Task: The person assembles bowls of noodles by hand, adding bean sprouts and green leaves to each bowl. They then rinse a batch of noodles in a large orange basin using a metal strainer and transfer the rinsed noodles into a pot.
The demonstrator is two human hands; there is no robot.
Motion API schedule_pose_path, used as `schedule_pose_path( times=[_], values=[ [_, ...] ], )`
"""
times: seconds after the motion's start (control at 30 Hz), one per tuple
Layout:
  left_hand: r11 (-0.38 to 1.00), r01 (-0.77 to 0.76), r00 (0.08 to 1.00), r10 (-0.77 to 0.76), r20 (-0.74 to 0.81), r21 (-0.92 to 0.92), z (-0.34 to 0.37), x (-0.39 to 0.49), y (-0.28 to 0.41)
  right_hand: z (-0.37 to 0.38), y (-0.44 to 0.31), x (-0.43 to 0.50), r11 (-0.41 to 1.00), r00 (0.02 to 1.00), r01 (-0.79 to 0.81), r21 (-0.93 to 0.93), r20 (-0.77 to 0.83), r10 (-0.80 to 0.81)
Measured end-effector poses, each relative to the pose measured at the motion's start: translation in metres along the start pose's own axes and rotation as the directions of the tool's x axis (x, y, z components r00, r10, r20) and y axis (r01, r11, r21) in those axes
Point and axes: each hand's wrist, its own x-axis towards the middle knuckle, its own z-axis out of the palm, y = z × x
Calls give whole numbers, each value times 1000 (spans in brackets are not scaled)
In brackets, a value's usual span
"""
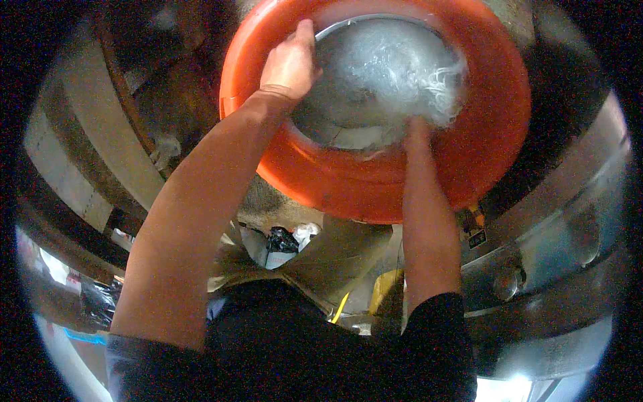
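A large orange-red plastic tub (477,166) is before me. Within it is a round metal vessel (321,37) with a thin rim, holding cloudy water (326,108) and a whitish, stringy, blurred mass (392,65). Whether the mass is strands or churned foam I cannot tell. At the left of the vessel, my left hand (291,65) grips its rim. My right hand (419,123) reaches over the tub's near side into the vessel, its fingers lost in the blur and the whitish mass.
A metal-fronted unit (547,256) curves along my right side. Below the tub, between my legs, lie a black plastic bag (283,239) and a white bag (305,232). Pale boards or ledges (95,95) run along the left. Another black bag (100,299) is at lower left.
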Motion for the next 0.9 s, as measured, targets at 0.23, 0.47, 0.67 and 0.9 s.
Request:
schedule_pose_path(
  times=[0.23,0.47,0.67,0.9],
  values=[
    [999,-22,999,21,-25,-44,2,3,-9,1,-28,-26,980,988,-29,-198,-155,-2],
    [998,-10,1000,11,14,-56,5,6,-16,8,-32,-36,995,993,-102,23,-60,103],
    [998,-39,999,39,-4,-52,9,9,-18,13,-28,-24,976,993,-95,-194,-89,79],
    [993,-80,996,76,-43,-87,13,8,-25,11,-29,-25,676,999,-7,-737,-38,-32]
  ],
)
